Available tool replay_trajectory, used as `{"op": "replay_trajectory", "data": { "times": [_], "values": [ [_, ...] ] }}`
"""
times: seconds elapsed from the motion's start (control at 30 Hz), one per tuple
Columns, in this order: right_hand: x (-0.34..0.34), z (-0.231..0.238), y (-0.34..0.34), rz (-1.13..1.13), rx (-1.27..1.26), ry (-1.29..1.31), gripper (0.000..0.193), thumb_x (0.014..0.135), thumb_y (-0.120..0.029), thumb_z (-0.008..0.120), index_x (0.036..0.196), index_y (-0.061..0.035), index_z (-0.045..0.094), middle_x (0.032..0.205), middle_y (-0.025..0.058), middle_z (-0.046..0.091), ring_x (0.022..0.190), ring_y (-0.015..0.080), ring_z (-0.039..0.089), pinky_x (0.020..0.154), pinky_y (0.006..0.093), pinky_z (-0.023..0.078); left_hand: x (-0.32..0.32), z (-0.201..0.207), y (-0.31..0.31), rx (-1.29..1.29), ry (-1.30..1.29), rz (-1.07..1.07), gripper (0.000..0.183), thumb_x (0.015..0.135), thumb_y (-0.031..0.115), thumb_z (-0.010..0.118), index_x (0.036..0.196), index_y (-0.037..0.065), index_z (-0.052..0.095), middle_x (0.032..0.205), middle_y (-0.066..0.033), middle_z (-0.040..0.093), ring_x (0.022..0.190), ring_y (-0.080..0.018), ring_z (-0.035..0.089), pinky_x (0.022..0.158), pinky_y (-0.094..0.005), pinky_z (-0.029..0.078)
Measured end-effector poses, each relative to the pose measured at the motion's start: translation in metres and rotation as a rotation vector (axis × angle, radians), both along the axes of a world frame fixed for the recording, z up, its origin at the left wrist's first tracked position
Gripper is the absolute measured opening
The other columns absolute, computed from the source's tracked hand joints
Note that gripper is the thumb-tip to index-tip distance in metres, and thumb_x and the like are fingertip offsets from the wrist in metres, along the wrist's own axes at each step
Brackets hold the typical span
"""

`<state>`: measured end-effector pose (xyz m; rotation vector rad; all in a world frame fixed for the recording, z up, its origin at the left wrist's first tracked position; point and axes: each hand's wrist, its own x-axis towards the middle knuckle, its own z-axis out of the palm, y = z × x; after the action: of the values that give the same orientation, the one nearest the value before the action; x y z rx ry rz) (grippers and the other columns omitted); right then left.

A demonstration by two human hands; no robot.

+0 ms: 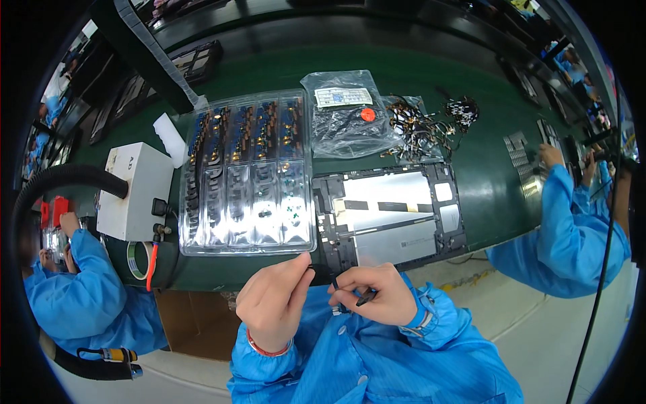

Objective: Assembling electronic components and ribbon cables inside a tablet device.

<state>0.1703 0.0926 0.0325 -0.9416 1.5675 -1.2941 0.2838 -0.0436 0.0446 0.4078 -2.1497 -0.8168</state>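
My left hand (274, 303) is closed in a pinch in front of the clear tray. Whatever is between its fingertips is too small to make out. Close by on the right, my right hand (378, 294) is wrapped round a slim black tool (367, 296), whose end sticks out between the fingers; its kind is unclear. A small dark and silver piece (338, 309) shows just below those fingers. Beyond my hands, an opened tablet-like device (397, 244) lies flat near the table edge, with silver plates and a black frame. Neither hand clearly touches it.
A clear compartment tray (312, 202) holds small circuit parts. Behind the device are a plastic bag (350, 131) and bundled cables (417, 128). A white box (138, 192) with a black hose and a green tape roll (138, 260) stand left. Co-workers in blue (565, 229) sit on both sides.
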Motion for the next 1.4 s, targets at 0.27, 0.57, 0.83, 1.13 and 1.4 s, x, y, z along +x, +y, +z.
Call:
{"op": "replay_trajectory", "data": {
  "times": [0.27,0.57,0.83,1.13,1.4],
  "values": [
    [-0.004,0.007,-0.007,-0.274,-0.377,0.212,0.025,0.070,0.002,0.067,0.093,-0.0031,0.062,0.080,0.0059,0.063,0.049,0.0087,0.042,0.045,0.0215,0.033,-0.012,0.007,0.008,0.021,0.047,-0.207,0.027,0.064,-0.004,0.071,0.090,-0.001,0.066,0.077,-0.0097,0.062,0.066,-0.0223,0.061,0.056,-0.0287,0.049],
    [0.001,0.008,-0.013,-0.516,-0.470,0.299,0.021,0.070,0.004,0.068,0.088,-0.0044,0.065,0.079,0.0058,0.063,0.053,0.0051,0.045,0.045,0.0189,0.033,-0.029,0.004,0.023,0.028,0.201,-0.042,0.024,0.063,-0.006,0.069,0.086,-0.002,0.065,0.080,-0.0113,0.064,0.069,-0.0226,0.063,0.059,-0.0279,0.050],
    [0.002,0.011,-0.015,-0.538,-0.519,0.358,0.021,0.068,0.006,0.068,0.087,-0.0017,0.065,0.079,0.0084,0.063,0.060,0.0113,0.057,0.050,0.0211,0.042,-0.036,-0.004,0.029,0.190,0.291,-0.005,0.017,0.065,-0.006,0.067,0.081,-0.003,0.062,0.084,-0.0162,0.066,0.073,-0.0250,0.066,0.065,-0.0287,0.053],
    [-0.001,0.012,-0.016,-0.465,-0.509,0.469,0.021,0.066,0.005,0.070,0.085,-0.0004,0.065,0.079,0.0117,0.064,0.070,0.0242,0.064,0.061,0.0302,0.051,-0.035,-0.004,0.026,0.163,0.273,0.014,0.018,0.065,-0.006,0.067,0.082,-0.004,0.062,0.084,-0.0165,0.066,0.073,-0.0250,0.066,0.064,-0.0283,0.052],
    [-0.004,0.012,-0.015,-0.405,-0.500,0.509,0.023,0.063,0.004,0.071,0.085,-0.0009,0.065,0.078,0.0116,0.064,0.068,0.0244,0.063,0.060,0.0304,0.051,-0.032,-0.003,0.023,0.314,0.227,-0.025,0.017,0.066,-0.006,0.065,0.082,-0.002,0.064,0.084,-0.0149,0.066,0.075,-0.0236,0.066,0.067,-0.0278,0.052]
  ]
}}
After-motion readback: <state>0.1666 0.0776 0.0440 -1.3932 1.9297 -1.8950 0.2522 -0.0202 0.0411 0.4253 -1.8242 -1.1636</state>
